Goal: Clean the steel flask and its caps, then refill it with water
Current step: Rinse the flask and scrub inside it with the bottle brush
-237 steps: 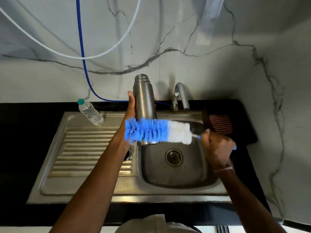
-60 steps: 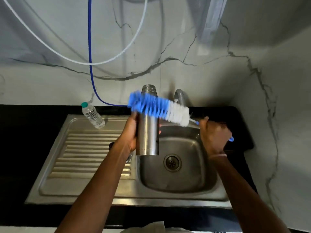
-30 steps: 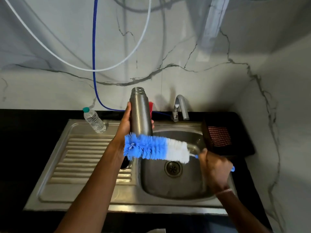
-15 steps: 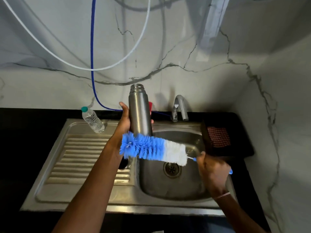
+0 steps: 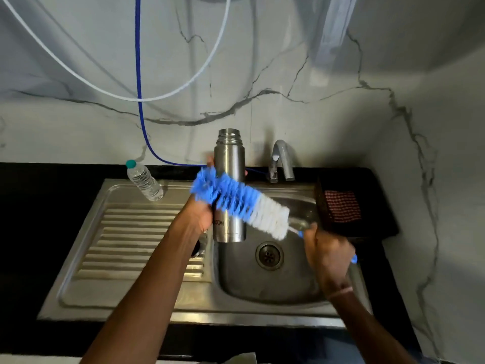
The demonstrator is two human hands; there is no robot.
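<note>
Steel flask (image 5: 229, 156): we hold it upright and uncapped over the sink basin (image 5: 262, 287), with our left hand (image 5: 199, 215) wrapped round its middle. Our right hand (image 5: 328, 254) grips the handle of the blue-and-white bottle brush (image 5: 242, 203), whose bristles lie across the flask's outer wall. We judge the outside scrub to be under way. No water runs from the tap (image 5: 282, 158). By our judgement, the caps, rinsing and refilling are left to do. A dark round item (image 5: 196, 249) beside the left wrist may be a cap; we cannot tell. A plastic water bottle (image 5: 144, 183) stands at the sink's far left corner.
</note>
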